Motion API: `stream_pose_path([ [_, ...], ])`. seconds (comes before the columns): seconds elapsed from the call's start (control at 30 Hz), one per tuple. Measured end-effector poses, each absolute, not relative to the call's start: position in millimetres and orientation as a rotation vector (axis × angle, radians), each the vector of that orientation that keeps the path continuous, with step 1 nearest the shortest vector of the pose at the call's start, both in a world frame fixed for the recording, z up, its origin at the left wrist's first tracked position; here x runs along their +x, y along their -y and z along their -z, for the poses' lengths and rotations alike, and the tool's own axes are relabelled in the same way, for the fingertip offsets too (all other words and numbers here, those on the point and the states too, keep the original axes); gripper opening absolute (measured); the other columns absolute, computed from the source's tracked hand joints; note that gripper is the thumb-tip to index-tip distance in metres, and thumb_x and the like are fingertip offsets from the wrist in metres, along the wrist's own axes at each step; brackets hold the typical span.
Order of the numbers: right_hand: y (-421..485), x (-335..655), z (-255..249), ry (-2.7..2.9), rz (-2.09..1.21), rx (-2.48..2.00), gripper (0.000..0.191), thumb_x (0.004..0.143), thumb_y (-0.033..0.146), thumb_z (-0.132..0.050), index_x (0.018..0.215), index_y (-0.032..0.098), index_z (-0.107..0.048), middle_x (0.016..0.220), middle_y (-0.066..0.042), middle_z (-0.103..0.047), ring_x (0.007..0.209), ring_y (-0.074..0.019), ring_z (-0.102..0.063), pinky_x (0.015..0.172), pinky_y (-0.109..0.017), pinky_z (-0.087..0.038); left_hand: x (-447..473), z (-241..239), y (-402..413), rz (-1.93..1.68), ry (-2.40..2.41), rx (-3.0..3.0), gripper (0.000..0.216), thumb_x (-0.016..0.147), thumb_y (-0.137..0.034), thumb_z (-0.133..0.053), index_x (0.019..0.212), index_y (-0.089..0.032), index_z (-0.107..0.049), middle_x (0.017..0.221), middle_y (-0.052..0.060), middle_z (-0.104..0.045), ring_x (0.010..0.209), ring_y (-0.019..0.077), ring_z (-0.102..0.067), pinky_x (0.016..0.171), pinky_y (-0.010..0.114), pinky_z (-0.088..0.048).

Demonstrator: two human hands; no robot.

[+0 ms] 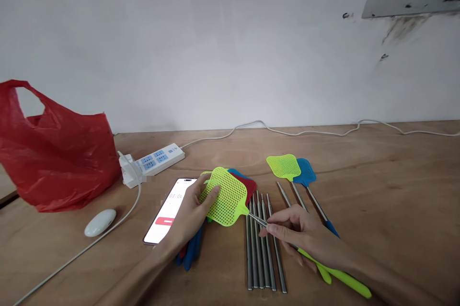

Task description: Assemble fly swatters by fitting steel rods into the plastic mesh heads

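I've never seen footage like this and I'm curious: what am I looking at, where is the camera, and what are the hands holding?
There is no machine here. This is one picture from a camera worn on a person's head, looking down at their own bare hands over a wooden table. The left hand grips a yellow-green swatter head. The right hand pinches a thin metal rod whose tip meets the head's neck. Nearby lie a row of metal rods, a phone showing a timer, a red swatter head, and further back a green swatter and a blue swatter. A red bag and a power strip sit to the left.
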State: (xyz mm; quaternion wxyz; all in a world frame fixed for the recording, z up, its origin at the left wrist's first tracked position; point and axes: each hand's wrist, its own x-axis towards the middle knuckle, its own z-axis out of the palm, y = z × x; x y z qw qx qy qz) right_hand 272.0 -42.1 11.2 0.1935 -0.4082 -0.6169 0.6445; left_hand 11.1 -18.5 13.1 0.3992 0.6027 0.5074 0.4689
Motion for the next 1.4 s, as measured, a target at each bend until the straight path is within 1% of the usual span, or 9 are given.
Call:
stream_pose_path([
  [0.2,42.6,270.7,-9.8,1.733,-1.795,-1.167,0.057,0.089,0.061,-0.055,0.106,0.011,-0.074,0.042,0.007,-0.049,0.028,-0.004,-0.035,0.029,-0.014,-0.027,12.8,-4.9,19.0,-1.202,-1.42,1.532,0.06,0.085,-0.054,-0.063,0.129,-0.014,-0.056,0.127,0.015,-0.067,0.121,0.0346,-0.06,0.098,0.047,-0.051],
  [0.4,44.0,271.1,-7.1,1.747,-1.8,-1.186,0.056,0.09,0.061,-0.053,0.108,0.012,-0.075,0.04,0.007,-0.049,0.026,-0.004,-0.033,0.028,-0.015,-0.026,12.6,3.2,20.4,-1.211,-1.475,1.544,0.06,0.085,-0.056,-0.062,0.129,-0.016,-0.058,0.139,0.015,-0.06,0.131,0.035,-0.053,0.107,0.049,-0.043],
  [0.6,45.1,269.8,-6.1,1.74,-1.796,-1.203,0.055,0.091,0.061,-0.052,0.107,0.013,-0.074,0.04,0.008,-0.048,0.025,-0.0042,-0.032,0.028,-0.015,-0.024,13.1,2.5,21.3,-1.202,-1.507,1.57,0.06,0.086,-0.056,-0.061,0.131,-0.016,-0.058,0.139,0.014,-0.06,0.131,0.0343,-0.053,0.109,0.05,-0.042],
  [0.73,40.0,272.3,-7.6,1.715,-1.787,-1.18,0.052,0.089,0.061,-0.056,0.098,0.013,-0.075,0.039,0.007,-0.049,0.025,-0.0051,-0.033,0.028,-0.016,-0.024,16.6,-11.3,24.2,-1.167,-1.372,1.604,0.055,0.089,-0.053,-0.06,0.133,-0.019,-0.056,0.138,0.012,-0.06,0.129,0.0325,-0.055,0.105,0.046,-0.047],
  [0.9,21.3,283.0,-10.6,1.411,-1.423,-1.162,0.046,0.085,0.061,-0.06,0.082,0.016,-0.071,0.035,0.009,-0.042,0.026,-0.0055,-0.031,0.031,-0.017,-0.022,17.5,-17.4,25.7,-1.388,-1.454,1.654,0.049,0.098,-0.049,-0.047,0.142,-0.029,-0.046,0.151,0.006,-0.047,0.138,0.0263,-0.045,0.113,0.046,-0.038],
  [1.03,6.6,293.5,-9.8,1.249,-1.215,-1.186,0.041,0.082,0.059,-0.063,0.073,0.019,-0.064,0.041,0.007,-0.047,0.032,-0.0078,-0.04,0.034,-0.02,-0.031,16.2,-11.2,24.3,-1.289,-1.476,1.757,0.041,0.098,-0.047,-0.049,0.134,-0.028,-0.052,0.142,0.006,-0.055,0.132,0.0274,-0.05,0.11,0.047,-0.04],
  [1.13,2.5,297.4,-5.6,1.305,-1.089,-1.257,0.038,0.084,0.057,-0.062,0.084,0.019,-0.063,0.046,0.008,-0.046,0.037,-0.0095,-0.041,0.034,-0.02,-0.033,17.5,-11.3,24.9,-1.185,-1.44,1.895,0.033,0.097,-0.043,-0.051,0.125,-0.027,-0.056,0.131,0.007,-0.061,0.124,0.0278,-0.055,0.106,0.046,-0.043],
  [1.27,3.2,295.6,-0.7,1.421,-0.888,-1.326,0.038,0.083,0.052,-0.063,0.106,0.022,-0.054,0.049,0.012,-0.04,0.036,-0.0092,-0.034,0.033,-0.02,-0.027,18.7,-16.0,25.6,-1.124,-1.433,2.016,0.027,0.097,-0.039,-0.049,0.119,-0.025,-0.056,0.122,0.008,-0.063,0.119,0.0277,-0.055,0.104,0.046,-0.042],
  [1.4,3.1,293.3,3.2,1.524,-0.709,-1.322,0.03,0.084,0.045,-0.058,0.104,0.023,-0.05,0.06,0.01,-0.041,0.037,-0.008,-0.033,0.037,-0.022,-0.027,16.1,-16.0,23.6,-1.125,-1.452,2.058,0.025,0.098,-0.038,-0.047,0.117,-0.024,-0.056,0.122,0.008,-0.062,0.118,0.0271,-0.055,0.102,0.044,-0.042],
])
